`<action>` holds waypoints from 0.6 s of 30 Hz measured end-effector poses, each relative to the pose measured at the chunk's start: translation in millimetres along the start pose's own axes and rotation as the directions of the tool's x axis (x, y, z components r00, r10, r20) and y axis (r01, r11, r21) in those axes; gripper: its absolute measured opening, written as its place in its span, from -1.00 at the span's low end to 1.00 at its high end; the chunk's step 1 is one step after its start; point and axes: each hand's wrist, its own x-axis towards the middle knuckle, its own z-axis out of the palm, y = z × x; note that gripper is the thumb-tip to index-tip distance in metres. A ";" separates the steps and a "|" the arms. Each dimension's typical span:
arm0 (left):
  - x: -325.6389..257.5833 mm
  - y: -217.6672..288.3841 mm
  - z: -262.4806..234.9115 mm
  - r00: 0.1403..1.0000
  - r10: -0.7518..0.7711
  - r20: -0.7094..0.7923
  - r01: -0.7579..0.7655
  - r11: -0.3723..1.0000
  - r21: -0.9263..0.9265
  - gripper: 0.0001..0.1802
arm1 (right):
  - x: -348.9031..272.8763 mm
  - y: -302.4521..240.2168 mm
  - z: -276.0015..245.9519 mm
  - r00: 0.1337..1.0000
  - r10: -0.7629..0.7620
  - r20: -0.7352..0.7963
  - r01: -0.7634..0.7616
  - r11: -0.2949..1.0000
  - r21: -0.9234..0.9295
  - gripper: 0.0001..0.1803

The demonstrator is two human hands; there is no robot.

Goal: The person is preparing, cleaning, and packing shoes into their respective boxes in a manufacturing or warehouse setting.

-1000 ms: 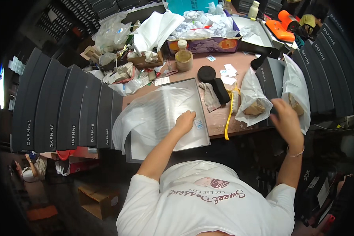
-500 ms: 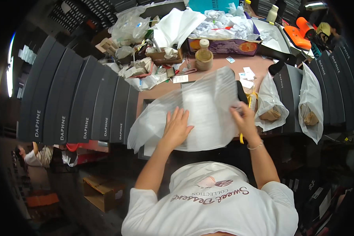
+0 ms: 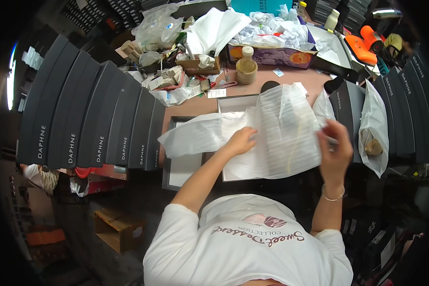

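Observation:
A translucent, ribbed white wrapping sheet [image 3: 291, 138] spreads over an open shoebox [image 3: 240, 102] with a white inside, in front of me. My left hand [image 3: 243, 141] is closed, its curled fingers on the sheet near the middle of the box. At the sheet's right edge, my right hand [image 3: 336, 150] is raised with bent fingers and thumb gripping that edge; motion blurs it a little. To the left of the box lies a grey-rimmed box lid [image 3: 183, 172], partly under the sheet's left end. What lies beneath the sheet is hidden.
Dark shoeboxes [image 3: 93, 117] stand in a row at left, with more [image 3: 398, 102] at right. A white-bagged item [image 3: 374, 138] leans there. Behind are a brownish jar [image 3: 246, 69], a purple carton [image 3: 271, 56] of crumpled paper, small clutter and an orange tool [image 3: 361, 49].
The sheet has shifted right, uncovering the lid and the box's far rim. My right hand moved right and up; my left hand went from flat to curled, moving right.

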 end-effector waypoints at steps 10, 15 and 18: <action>-168.1 20.7 -85.2 0.971 -0.223 0.082 0.236 0.941 -0.244 -0.88 | -53.8 109.0 229.8 0.525 0.013 0.851 0.378 0.892 -0.246 -0.03; -172.3 -22.1 -12.4 0.797 -0.527 -0.296 0.349 0.801 -0.487 -0.60 | -54.9 106.4 230.6 0.462 0.044 0.886 0.444 0.853 -0.273 0.06; -107.2 -29.4 -9.2 0.681 -0.417 -0.602 0.022 0.833 -0.553 -0.30 | -60.0 117.7 230.8 0.469 0.001 0.883 0.465 0.850 -0.248 -0.04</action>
